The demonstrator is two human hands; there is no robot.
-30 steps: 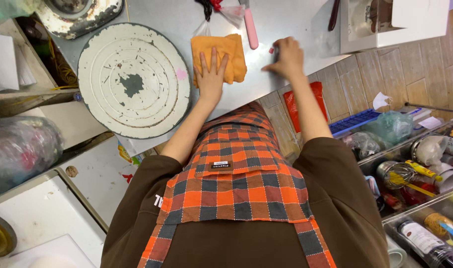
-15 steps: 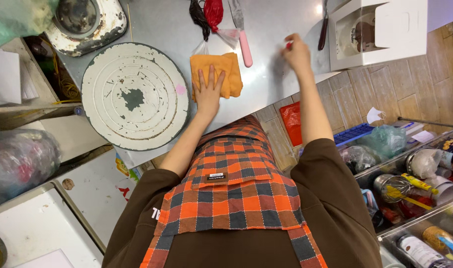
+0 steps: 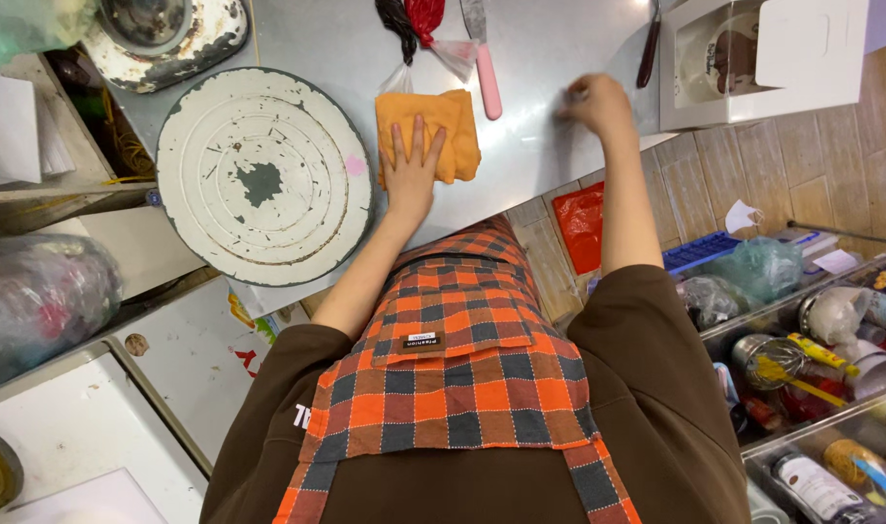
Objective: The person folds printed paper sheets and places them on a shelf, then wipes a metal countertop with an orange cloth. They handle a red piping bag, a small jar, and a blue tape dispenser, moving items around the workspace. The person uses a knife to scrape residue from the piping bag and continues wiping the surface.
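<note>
The right hand point(image 3: 598, 105) is blurred, so whether it grips anything cannot be told. The left hand point(image 3: 411, 165) covers part of the orange cloth point(image 3: 453, 131). The top edge cuts off the piping bags point(image 3: 414, 19) and the scale point(image 3: 162, 34); the white box point(image 3: 812, 49) hides most of its cake point(image 3: 720, 58)

Grey steel counter point(image 3: 559, 165), wood-look tiled floor point(image 3: 812, 184), cluttered side shelves point(image 3: 831, 349)

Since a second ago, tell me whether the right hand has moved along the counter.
Yes. The right hand has slid away from the orange cloth, toward the white box.
</note>
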